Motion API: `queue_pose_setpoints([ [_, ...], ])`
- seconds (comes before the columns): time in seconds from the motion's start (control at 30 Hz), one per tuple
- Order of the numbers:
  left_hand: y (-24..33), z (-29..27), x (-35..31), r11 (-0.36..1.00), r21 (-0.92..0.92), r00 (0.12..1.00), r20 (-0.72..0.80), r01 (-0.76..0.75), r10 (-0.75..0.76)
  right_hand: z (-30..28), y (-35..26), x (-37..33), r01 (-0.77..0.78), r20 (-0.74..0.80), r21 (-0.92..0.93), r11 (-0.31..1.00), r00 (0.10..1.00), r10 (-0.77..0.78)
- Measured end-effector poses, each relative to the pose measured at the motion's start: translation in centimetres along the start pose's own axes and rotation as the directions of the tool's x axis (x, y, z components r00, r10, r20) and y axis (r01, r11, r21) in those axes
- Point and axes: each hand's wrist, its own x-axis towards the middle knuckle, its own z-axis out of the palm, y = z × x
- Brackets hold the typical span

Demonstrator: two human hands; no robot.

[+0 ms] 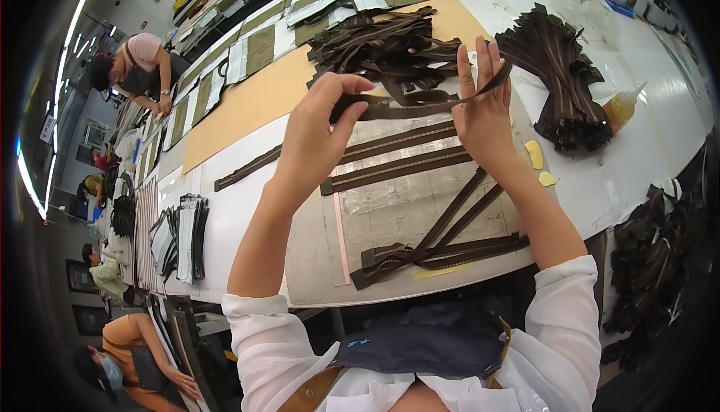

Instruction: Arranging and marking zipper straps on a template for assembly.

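Here, brown zipper (409, 111), between left fingers (346, 82)

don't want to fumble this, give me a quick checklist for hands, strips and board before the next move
1. Left hand pinching the held zipper strip between thumb and fingers: ok.
2. Right hand gripping that strip firmly: cannot tell; its fingers are extended, with the strip running across them.
3. Held zipper strip straight: not ok; it curves up at the right hand.
4. Front strips on the board lying apart: not ok; they cross and overlap.
5. Squeeze bottle away from both hands: ok; it is beside the zipper bundle.
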Motion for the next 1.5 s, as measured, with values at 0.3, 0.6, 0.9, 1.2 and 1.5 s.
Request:
queue_pose_setpoints([
  [0.3,2.1,-3.0,1.7,0.913,0.361,0.950,-0.165,-0.191,0.264,-4.7,0.4,1.9,-0.779,0.808,0.586,0.223,0.543,-0.228],
  [0.6,6.7,-0.7,1.6,0.923,0.174,0.925,0.235,-0.342,0.298,-3.0,-2.1,0.5,-0.286,0.305,0.934,0.215,0.951,-0.057],
  [0.9,6.6,-0.6,1.2,0.959,0.113,0.930,0.296,-0.261,0.218,-3.8,-2.1,0.6,-0.514,0.528,0.849,0.124,0.831,-0.173],
  [1.2,3.0,-8.0,-0.7,0.999,0.044,0.999,0.043,0.004,-0.006,-4.2,0.4,1.7,-0.367,0.516,0.758,0.539,0.843,-0.151],
  [1.5,-4.1,-14.2,-7.8,0.964,-0.143,0.965,-0.108,0.223,-0.239,-4.0,2.9,2.0,-0.392,0.605,0.683,0.617,0.777,-0.176],
])
